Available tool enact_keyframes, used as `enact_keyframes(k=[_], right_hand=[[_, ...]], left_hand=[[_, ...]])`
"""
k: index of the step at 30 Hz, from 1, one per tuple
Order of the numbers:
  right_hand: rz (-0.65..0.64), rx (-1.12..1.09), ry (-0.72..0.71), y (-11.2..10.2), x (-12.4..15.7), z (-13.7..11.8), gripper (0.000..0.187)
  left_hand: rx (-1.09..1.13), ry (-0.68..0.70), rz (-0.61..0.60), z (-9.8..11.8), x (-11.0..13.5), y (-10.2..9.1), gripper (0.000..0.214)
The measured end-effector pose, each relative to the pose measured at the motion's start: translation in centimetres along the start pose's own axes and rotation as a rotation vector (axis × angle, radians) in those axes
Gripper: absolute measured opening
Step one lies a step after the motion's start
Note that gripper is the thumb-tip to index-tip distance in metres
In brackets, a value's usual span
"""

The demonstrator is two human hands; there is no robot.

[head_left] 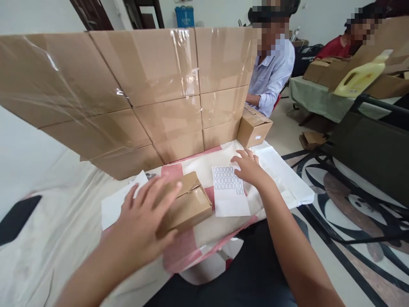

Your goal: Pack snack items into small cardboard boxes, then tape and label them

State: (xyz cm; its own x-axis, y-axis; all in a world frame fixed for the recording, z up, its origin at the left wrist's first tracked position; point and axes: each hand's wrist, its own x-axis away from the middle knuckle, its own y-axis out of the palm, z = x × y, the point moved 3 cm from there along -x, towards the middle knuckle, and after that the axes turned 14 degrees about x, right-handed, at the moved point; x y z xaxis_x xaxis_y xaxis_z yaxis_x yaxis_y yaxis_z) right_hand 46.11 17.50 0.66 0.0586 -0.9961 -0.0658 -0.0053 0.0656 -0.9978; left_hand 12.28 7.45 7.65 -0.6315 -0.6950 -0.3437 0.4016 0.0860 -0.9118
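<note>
Left hand (143,217): open, fingers spread, slightly blurred, over the left end of a small cardboard box (193,207); contact cannot be determined. Box lies just right of this hand, flaps closed along the top seam. White paper (110,209) beyond and left of the same hand, partly covered by it in this view.

Right hand (249,170): fingers parted and loosely bent, over the far right corner of a printed sheet (231,207); cannot tell whether the fingertips touch it. Sheet bears rows of small outlined rectangles and lies between the hands, right of the box.

Under both: red-and-white cloth (180,253). Beyond both hands: upright cardboard panel (166,72). Beyond the right hand: taped carton (251,130), near a seated person in a pale shirt (283,68).
</note>
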Motion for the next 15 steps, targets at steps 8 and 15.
enact_keyframes(k=[8,15], right_hand=[[0.103,-0.102,-0.128,2.3,1.9,0.7,0.038],[0.231,-0.305,-0.189,1.6,1.7,0.6,0.019]], left_hand=[[0.717,0.483,0.412,11.8,-10.8,13.1,0.040],[0.633,0.352,0.592,6.8,-12.4,18.1,0.039]])
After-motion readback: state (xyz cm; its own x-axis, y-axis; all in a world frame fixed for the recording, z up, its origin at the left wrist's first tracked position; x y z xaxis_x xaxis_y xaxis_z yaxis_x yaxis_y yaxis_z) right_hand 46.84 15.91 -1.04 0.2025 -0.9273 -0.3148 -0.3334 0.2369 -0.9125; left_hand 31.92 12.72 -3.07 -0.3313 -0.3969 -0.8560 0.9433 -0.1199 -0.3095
